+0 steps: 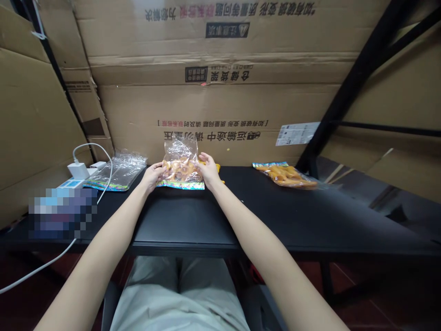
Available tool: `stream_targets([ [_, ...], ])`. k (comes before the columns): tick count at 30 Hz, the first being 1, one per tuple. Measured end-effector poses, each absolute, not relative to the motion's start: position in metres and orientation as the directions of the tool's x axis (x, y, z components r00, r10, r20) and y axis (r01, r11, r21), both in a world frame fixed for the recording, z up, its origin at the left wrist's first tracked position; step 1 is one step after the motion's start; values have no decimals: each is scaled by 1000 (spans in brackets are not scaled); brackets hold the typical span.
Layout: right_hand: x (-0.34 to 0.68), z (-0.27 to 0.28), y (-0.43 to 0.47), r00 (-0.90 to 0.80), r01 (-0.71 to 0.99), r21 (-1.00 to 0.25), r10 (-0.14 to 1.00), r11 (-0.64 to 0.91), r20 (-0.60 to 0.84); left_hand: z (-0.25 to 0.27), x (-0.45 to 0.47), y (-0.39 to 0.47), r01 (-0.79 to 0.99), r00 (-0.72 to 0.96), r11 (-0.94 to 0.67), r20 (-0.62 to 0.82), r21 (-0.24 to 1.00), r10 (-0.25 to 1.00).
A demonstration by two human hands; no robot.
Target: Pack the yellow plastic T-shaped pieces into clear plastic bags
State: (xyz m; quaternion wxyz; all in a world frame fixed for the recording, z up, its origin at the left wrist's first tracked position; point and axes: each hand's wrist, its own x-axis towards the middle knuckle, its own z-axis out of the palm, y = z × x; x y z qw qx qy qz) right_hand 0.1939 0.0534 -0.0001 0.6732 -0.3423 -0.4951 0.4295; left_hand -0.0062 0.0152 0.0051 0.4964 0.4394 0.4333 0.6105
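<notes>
Between my two hands is a clear plastic bag with orange-brown pieces inside and a colourful strip along its near edge. My left hand grips the bag's left side, thumb and fingers closed on it. At the right side, my right hand holds the bag's edge, its fingertips partly raised. Behind the right hand, yellow-orange items show in part; the hand hides the rest of them.
A filled bag of orange items lies at the right. Flat clear bags are stacked at the left, beside a white charger with its cable on a power strip. Cardboard walls the back of the black table; a black metal post stands right.
</notes>
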Motion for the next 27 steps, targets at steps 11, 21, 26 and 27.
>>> stream_targets([
  [11, 198, 10, 41, 110, -451, -881, 989, 140, 101, -1, -1, 15, -122, -113, -176, 163, 977, 980],
  [21, 197, 5, 46, 154, -450, -854, 964, 263, 216, 0, 5, 11, 55, -301, -320, 321, 946, 898],
  [26, 200, 6, 48, 261, -373, -841, 914, 392, 310, 4, 9, 2, 101, -155, -197, 211, 975, 965],
  [27, 200, 7, 48, 270, -365, -842, 910, 398, 314, 5, 9, 1, 113, -144, -192, 207, 975, 968],
])
